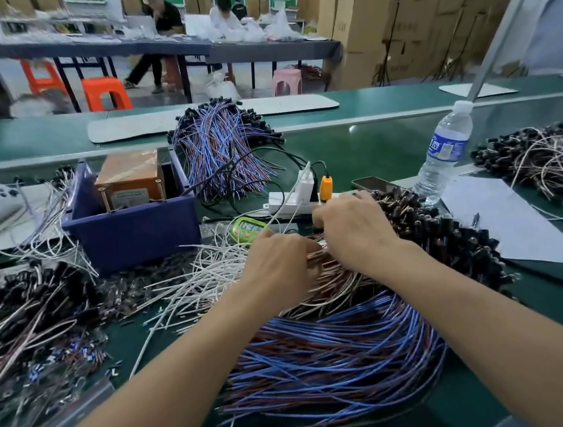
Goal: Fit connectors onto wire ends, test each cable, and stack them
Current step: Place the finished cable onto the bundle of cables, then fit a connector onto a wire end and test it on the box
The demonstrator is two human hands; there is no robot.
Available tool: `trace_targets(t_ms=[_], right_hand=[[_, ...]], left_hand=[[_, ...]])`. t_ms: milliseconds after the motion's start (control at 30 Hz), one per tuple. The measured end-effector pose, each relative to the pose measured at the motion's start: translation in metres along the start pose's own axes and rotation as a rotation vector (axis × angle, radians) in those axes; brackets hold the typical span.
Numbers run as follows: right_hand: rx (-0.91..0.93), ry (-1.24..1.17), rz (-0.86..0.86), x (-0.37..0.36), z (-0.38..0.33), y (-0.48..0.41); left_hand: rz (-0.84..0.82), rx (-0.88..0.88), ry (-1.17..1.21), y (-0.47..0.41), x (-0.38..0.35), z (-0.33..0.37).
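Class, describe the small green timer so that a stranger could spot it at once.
Find the dark blue bin on the green bench. Just right of its front corner, below the white power strip, lies the timer. Nothing else nearby is lime green.

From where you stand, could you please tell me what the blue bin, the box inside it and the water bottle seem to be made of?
Blue bin: likely moulded plastic, matte, with thick uniform walls.
Box inside it: orange-brown with a sheen on top; metal or plastic, unclear.
Water bottle: clear ribbed plastic, see-through, with a white cap.
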State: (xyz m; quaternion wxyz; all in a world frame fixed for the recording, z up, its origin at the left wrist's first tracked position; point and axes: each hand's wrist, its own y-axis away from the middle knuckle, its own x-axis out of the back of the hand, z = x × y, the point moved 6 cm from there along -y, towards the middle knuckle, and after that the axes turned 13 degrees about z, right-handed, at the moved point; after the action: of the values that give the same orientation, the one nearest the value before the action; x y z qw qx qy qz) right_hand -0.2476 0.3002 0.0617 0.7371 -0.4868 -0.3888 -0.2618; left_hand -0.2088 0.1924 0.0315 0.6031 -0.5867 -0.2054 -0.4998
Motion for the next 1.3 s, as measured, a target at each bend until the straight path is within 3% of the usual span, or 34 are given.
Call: trace_targets(t_ms=[100, 233, 333, 467, 633, 767, 867, 1067, 1167, 1300], right_hand=[[-0.028, 0.088, -0.105, -0.007, -0.003, 0.003], [-0.093, 0.135, 0.006, 0.004, -0.019, 0.003], [-0.086, 0.015, 0.136, 0.021, -0.056, -0.003], [-0.105, -0.26, 0.126, 0.04, -0.116, -0.014], [-0.037, -0.556, 0.026, 0.053, -0.205, -0.026], [-0.049, -0.789, -0.159, 0.043, -0.27, -0.033], [0.011, -0.882, -0.262, 0.034, -0.312, -0.036], [0.203, -0.862, -0.369, 0.02, -0.358, -0.046], [0.251, -0.806, -0.316, 0.019, -0.363, -0.049], [0.338, -0.727, -0.199, 0.027, -0.362, -0.053]], left_hand=[[0.114, 0.045, 0.019, 0.008, 0.015, -0.017], [0.24, 0.161, -0.039, 0.02, 0.04, -0.06], [0.469, 0.163, -0.126, 0.036, 0.073, -0.082], [0.669, 0.179, -0.087, 0.066, 0.101, -0.109], [0.651, 0.437, -0.118, 0.105, 0.123, -0.161], [0.637, 0.578, -0.18, 0.137, 0.146, -0.2], [0.543, 0.699, -0.283, 0.16, 0.158, -0.229], [0.311, 0.878, -0.2, 0.19, 0.159, -0.273], [0.338, 0.886, -0.071, 0.196, 0.154, -0.278], [0.416, 0.871, -0.066, 0.199, 0.151, -0.278]])
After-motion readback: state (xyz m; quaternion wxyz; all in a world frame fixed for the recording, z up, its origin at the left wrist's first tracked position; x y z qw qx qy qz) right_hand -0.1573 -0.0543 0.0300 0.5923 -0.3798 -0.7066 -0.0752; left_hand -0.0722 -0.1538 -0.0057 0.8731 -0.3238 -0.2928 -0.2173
